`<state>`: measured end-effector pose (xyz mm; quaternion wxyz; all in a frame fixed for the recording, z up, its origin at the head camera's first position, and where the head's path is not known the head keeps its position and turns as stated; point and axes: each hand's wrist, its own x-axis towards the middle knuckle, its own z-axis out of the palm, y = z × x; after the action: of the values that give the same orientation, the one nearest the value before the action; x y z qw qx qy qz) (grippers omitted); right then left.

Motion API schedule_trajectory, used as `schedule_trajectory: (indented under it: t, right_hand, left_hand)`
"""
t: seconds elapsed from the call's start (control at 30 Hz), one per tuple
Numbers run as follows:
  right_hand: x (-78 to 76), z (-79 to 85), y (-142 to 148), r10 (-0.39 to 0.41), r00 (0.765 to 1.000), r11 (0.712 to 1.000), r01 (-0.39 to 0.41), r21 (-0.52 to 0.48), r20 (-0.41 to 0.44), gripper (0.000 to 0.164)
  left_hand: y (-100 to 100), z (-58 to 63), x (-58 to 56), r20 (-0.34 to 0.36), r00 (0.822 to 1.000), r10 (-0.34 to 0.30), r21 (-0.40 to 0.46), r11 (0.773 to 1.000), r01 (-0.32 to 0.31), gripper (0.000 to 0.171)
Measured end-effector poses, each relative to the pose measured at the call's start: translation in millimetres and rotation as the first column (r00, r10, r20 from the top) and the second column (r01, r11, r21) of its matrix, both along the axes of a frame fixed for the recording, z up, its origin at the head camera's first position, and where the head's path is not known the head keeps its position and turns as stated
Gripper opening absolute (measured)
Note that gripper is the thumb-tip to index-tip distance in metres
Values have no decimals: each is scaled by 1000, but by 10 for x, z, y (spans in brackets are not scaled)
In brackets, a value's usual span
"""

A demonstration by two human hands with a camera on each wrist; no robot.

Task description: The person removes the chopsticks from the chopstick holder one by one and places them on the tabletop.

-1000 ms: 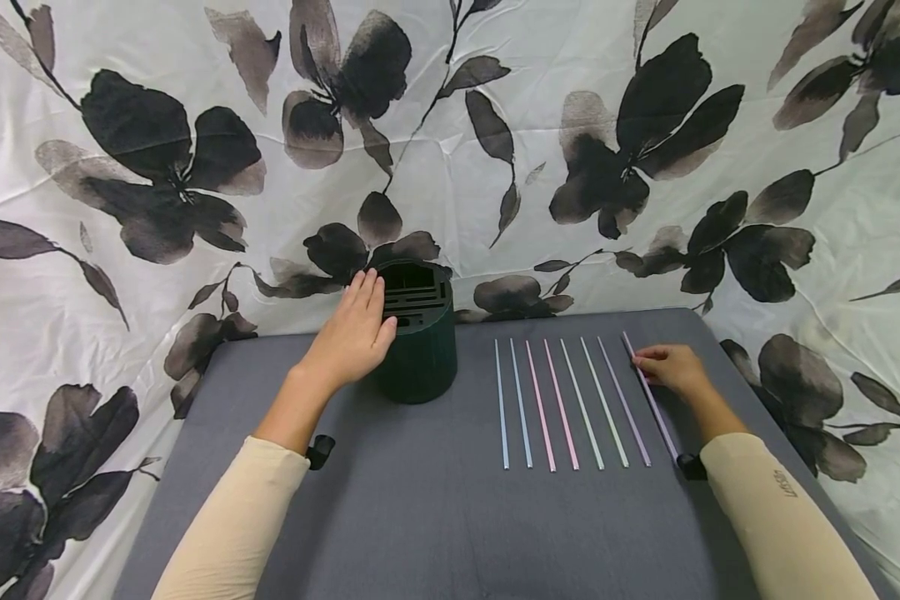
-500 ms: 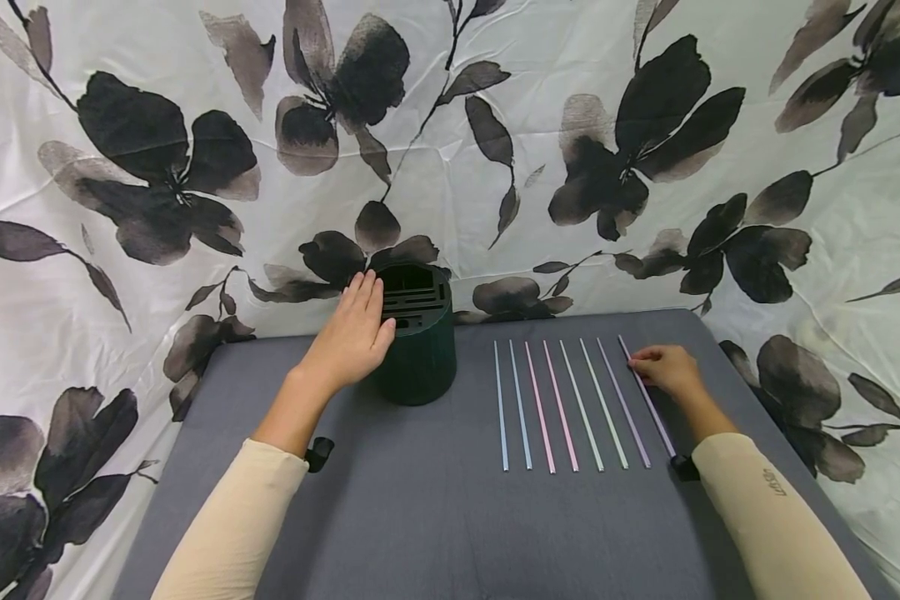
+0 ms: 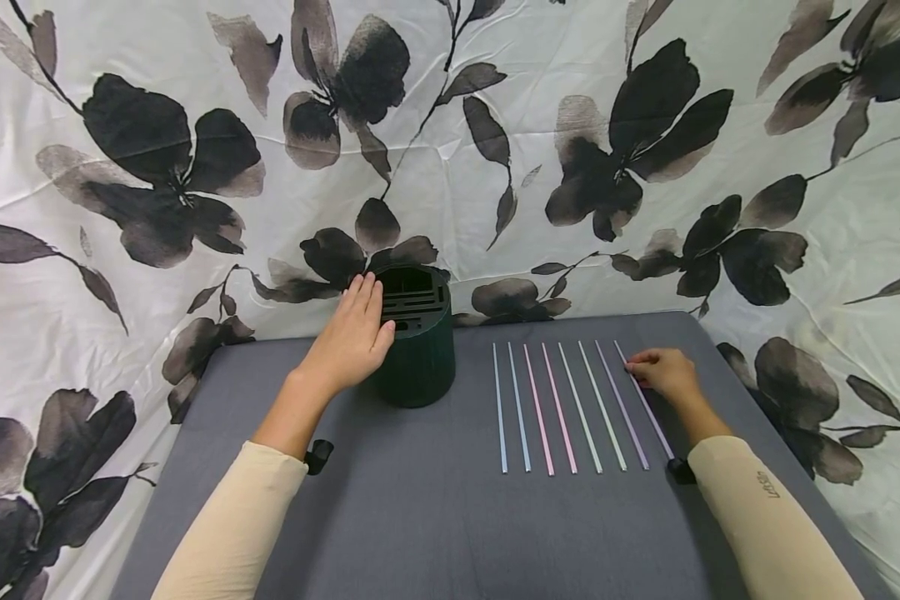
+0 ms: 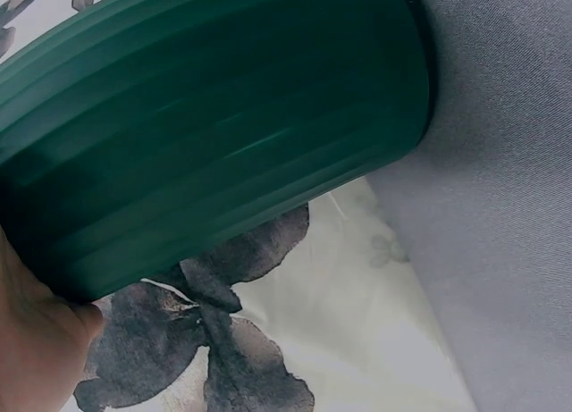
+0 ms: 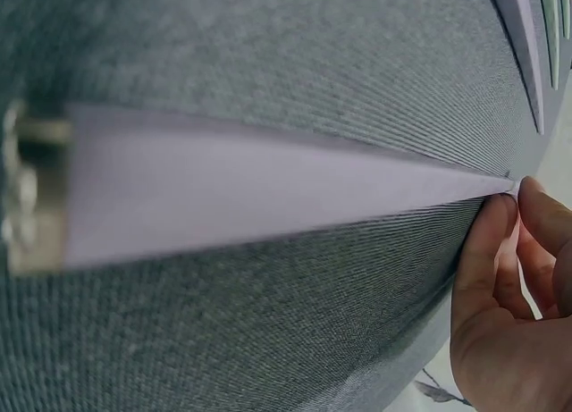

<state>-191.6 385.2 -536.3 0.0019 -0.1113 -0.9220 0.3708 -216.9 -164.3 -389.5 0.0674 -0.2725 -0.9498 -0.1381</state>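
Observation:
My left hand (image 3: pixel 348 342) lies with straight fingers against the left side and rim of a dark green ribbed holder (image 3: pixel 420 367). Slots and a larger opening show in its top; in the left wrist view its wall (image 4: pixel 223 135) fills much of the picture. At the right, my right hand (image 3: pixel 663 372) pinches a lavender chopstick (image 3: pixel 652 417) near its far end, between thumb and fingers. That chopstick (image 5: pixel 223 184) has a metallic near end in the right wrist view. To its left several pastel chopsticks lie side by side: lavender (image 3: pixel 622 406), green (image 3: pixel 602 406), pink (image 3: pixel 538 408) and blue (image 3: pixel 499 408).
A grey cloth-covered table (image 3: pixel 450 517) carries everything. Behind it hangs a white curtain (image 3: pixel 450 175) with dark flowers, close behind the holder. The table's right edge runs just beyond my right hand.
My right hand has shifted slightly left, bringing the pinched lavender chopstick nearer to the neighbouring lavender one and into line with the row. The left hand stays on the holder.

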Motion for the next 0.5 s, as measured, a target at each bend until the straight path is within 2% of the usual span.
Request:
schedule_trajectory:
  t: [0.3,0.5]
  right_hand:
    - [60,71,10,-8,999,1000,9,9,-48,31]
    - [61,289,-59,10,990,989,11,149,-139,29]
  left_hand:
    - [15,-6,16,-1,1000,0,5,1000,0,70]
    - [6,20,14,2,1000,0,4,1000,0,70]
